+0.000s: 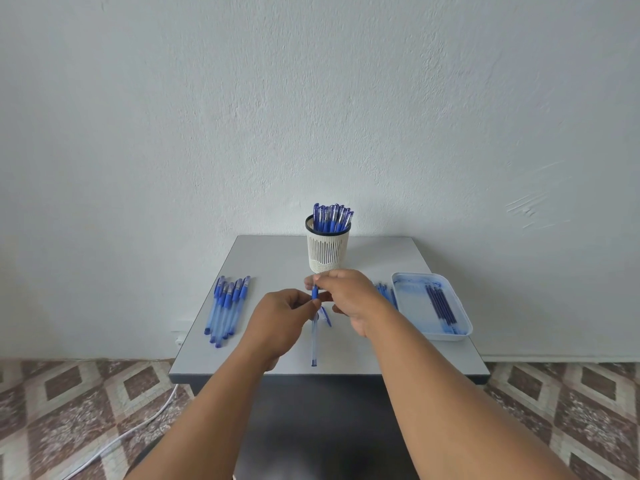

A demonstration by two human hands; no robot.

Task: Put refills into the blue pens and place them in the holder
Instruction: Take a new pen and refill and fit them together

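Pen [314, 336] tip hidden by both hands' fingers [313, 304]

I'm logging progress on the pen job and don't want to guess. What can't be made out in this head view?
- Pen in the hands: its top is covered by right hand and left hand fingers, so refill seating is hidden.
- Loose parts beside the tray: partly behind the right wrist.
- Holder: pens overlap, too small to count.
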